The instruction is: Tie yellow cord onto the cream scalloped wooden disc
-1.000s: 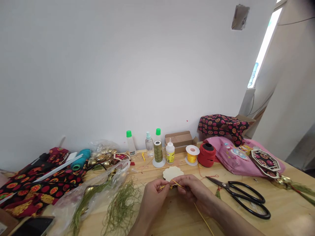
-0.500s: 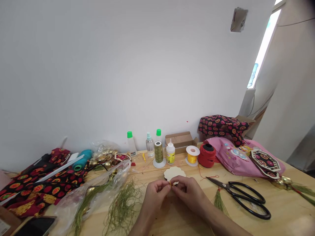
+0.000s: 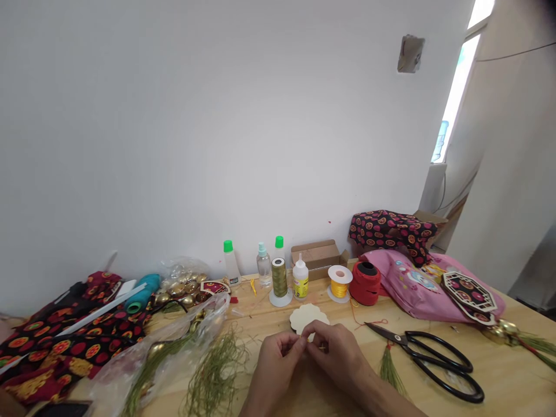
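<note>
My left hand point(image 3: 278, 360) and my right hand point(image 3: 337, 351) meet at the fingertips, thumbs and forefingers pinched together. Between them shows a tiny bit of yellow cord point(image 3: 322, 348), mostly hidden by the fingers. Just beyond my fingertips lies a cream scalloped plate point(image 3: 307, 315), its near edge covered by my hands. To the left is a loose heap of green thread point(image 3: 217, 370). On the right, a small green tassel point(image 3: 390, 368) lies by the black-handled scissors point(image 3: 430, 359).
Behind stand an olive thread spool point(image 3: 279, 278), a glue bottle point(image 3: 300, 279), a yellow cord spool point(image 3: 339, 284) and a red thread cone point(image 3: 365, 284). A pink bag point(image 3: 403, 289) lies right. Patterned cloth point(image 3: 82, 341) and a clear plastic bag point(image 3: 165, 347) with bells and tassels lie left.
My fingertips have closed in further, and less of the yellow cord shows between them. The whole view has tilted up slightly, so the table sits lower in the picture.
</note>
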Motion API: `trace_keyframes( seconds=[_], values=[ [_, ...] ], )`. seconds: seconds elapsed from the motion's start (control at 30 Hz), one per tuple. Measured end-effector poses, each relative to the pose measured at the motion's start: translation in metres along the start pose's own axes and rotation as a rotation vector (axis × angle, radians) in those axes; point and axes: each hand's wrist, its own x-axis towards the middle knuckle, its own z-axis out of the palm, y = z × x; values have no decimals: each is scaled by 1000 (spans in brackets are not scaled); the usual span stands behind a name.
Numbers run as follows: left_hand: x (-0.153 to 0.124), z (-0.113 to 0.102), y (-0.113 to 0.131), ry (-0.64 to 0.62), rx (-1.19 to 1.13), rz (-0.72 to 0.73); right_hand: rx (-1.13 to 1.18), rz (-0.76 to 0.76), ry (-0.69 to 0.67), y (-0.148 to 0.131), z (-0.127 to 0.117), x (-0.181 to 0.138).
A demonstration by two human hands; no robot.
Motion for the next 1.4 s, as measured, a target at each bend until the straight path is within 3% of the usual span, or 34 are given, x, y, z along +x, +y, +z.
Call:
trace_keyframes(
  seconds=[0.37, 0.8, 1.17, 1.4],
  values=[
    [0, 0, -2, 3, 26, -66, 4, 59, -15, 1, -1, 0],
    [-1, 2, 1, 31, 96, -40, -88, 59, -11, 0, -5, 0],
    [2, 1, -2, 29, 50, -56, -248, -57, -45, 0, -7, 1],
    [3, 0, -1, 71, 13, -84, -208, -139, 79, 2, -5, 5]
  ],
)
